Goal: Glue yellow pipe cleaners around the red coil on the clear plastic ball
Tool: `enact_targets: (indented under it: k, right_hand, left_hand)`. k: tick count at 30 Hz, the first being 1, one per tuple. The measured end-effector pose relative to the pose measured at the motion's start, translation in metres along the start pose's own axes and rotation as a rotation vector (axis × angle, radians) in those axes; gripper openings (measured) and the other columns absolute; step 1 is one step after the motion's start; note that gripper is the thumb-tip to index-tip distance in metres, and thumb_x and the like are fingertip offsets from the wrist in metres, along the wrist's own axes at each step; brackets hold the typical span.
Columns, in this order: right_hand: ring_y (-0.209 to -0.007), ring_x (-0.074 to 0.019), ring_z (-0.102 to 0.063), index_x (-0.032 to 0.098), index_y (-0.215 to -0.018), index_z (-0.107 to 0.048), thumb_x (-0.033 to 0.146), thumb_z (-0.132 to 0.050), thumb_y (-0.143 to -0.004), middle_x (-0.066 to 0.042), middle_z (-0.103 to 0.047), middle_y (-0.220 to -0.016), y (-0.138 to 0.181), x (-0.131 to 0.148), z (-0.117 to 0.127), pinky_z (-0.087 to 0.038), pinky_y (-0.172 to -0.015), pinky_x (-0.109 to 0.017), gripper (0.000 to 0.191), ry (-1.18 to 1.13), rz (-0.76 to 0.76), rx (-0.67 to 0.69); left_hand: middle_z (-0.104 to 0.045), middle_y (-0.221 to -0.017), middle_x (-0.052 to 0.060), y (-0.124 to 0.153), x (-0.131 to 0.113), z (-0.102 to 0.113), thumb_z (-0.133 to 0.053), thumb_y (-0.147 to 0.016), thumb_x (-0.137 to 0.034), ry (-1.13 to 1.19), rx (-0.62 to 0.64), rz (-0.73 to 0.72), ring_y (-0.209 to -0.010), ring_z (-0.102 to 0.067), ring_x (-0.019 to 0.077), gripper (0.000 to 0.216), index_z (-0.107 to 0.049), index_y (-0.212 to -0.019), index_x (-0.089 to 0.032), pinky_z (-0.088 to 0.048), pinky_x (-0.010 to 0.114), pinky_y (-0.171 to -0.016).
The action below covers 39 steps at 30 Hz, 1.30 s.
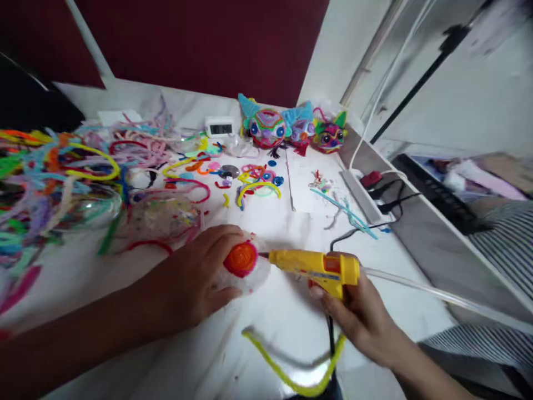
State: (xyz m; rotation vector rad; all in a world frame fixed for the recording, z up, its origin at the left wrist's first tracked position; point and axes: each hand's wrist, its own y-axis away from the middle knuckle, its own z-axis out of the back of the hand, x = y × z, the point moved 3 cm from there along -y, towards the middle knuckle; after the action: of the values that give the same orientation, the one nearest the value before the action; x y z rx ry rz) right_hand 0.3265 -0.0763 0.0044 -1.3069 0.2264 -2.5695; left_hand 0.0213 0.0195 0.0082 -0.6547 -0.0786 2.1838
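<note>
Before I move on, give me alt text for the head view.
Right hand holds a yellow glue gun, its nozzle by an orange coil on a translucent piece held by the left hand. Pipe cleaners and three decorated figures lie beyond.

Our left hand (204, 272) cupped, thumb (226, 297) parted from fingers (221, 240), forearm (108, 328) slanting from lower left; our right hand (361, 316) curled, gripping.

Glue gun (312, 264) right of coil (241, 259), clock (220, 128) behind
</note>
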Motion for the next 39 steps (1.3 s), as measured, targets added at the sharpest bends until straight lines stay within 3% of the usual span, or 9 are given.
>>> enact_targets:
  k: [5,13,18,26,39]
  right_hand:
    - [-0.078,-0.0236,-0.071,0.037,-0.142,-0.055,0.028,-0.069,-0.113,-0.002,-0.074,-0.103,-0.006,0.002,0.001,-0.062,-0.067,-0.030,0.033,-0.005,-0.051,-0.027]
    - [-0.067,-0.0227,-0.063,0.032,-0.126,-0.059,0.035,-0.069,-0.113,0.002,-0.066,-0.082,-0.018,0.000,-0.004,-0.056,-0.061,-0.032,0.017,-0.013,-0.099,-0.014]
    - [-0.079,-0.0245,-0.071,0.031,-0.125,-0.058,0.037,-0.069,-0.113,-0.003,-0.074,-0.097,-0.022,0.001,-0.006,-0.057,-0.064,-0.032,0.017,-0.035,-0.125,-0.020]
    - [-0.085,-0.0252,-0.073,0.031,-0.118,-0.060,0.035,-0.070,-0.113,-0.003,-0.073,-0.100,-0.025,0.001,-0.009,-0.061,-0.068,-0.033,0.012,-0.065,-0.130,-0.008]
    - [-0.072,-0.0183,-0.068,0.031,-0.123,-0.061,0.023,-0.068,-0.112,0.000,-0.071,-0.100,-0.022,0.012,-0.006,-0.058,-0.062,-0.026,0.015,-0.001,-0.021,-0.032]
  left_hand:
    - [-0.062,-0.165,0.013,0.000,0.005,0.000,-0.074,-0.096,-0.022,-0.001,-0.014,0.005,-0.152,-0.065,0.0370,0.077,-0.044,-0.166,-0.027,-0.055,0.048,-0.134]
    - [-0.067,-0.166,0.014,0.000,0.008,0.000,-0.076,-0.095,-0.025,-0.010,-0.025,-0.013,-0.149,-0.069,0.0377,0.072,-0.055,-0.164,-0.024,-0.060,0.048,-0.130]
    - [-0.069,-0.164,0.013,0.000,0.009,0.002,-0.079,-0.094,-0.025,-0.005,-0.035,-0.011,-0.147,-0.071,0.0377,0.073,-0.058,-0.164,-0.024,-0.060,0.047,-0.130]
    - [-0.066,-0.165,0.013,0.000,0.004,-0.001,-0.076,-0.093,-0.022,-0.009,-0.046,0.023,-0.148,-0.069,0.0385,0.073,-0.055,-0.162,-0.025,-0.059,0.050,-0.131]
    - [-0.067,-0.164,0.012,-0.002,0.005,0.000,-0.077,-0.095,-0.025,-0.033,-0.037,0.022,-0.147,-0.069,0.0370,0.070,-0.054,-0.161,-0.026,-0.058,0.048,-0.131]
